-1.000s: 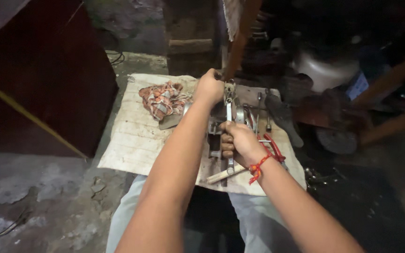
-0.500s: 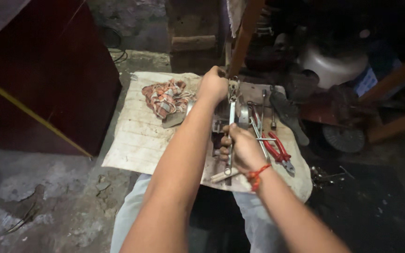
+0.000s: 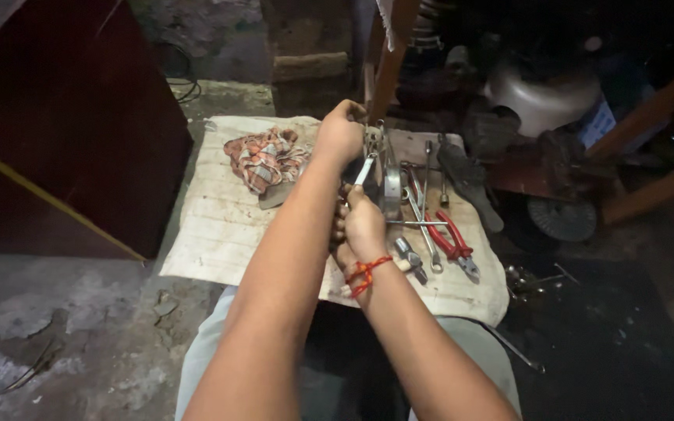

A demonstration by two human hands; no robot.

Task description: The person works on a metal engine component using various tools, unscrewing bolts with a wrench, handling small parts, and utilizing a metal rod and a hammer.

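right hand [image 3: 364, 222]: slid up the spanner [image 3: 366, 168] since a sec ago, grip closed round its handle
left hand [image 3: 338, 134]: still fisted on the metal part [image 3: 384, 175], steadying it over the cloth [image 3: 220, 226]
so: looks like mid-turn on a fastener
containers: none; pliers [image 3: 454, 242] and rag [image 3: 263, 160] lie loose

Silver wrench [image 3: 365, 170] tilted upright against grey metal part [image 3: 390, 187].
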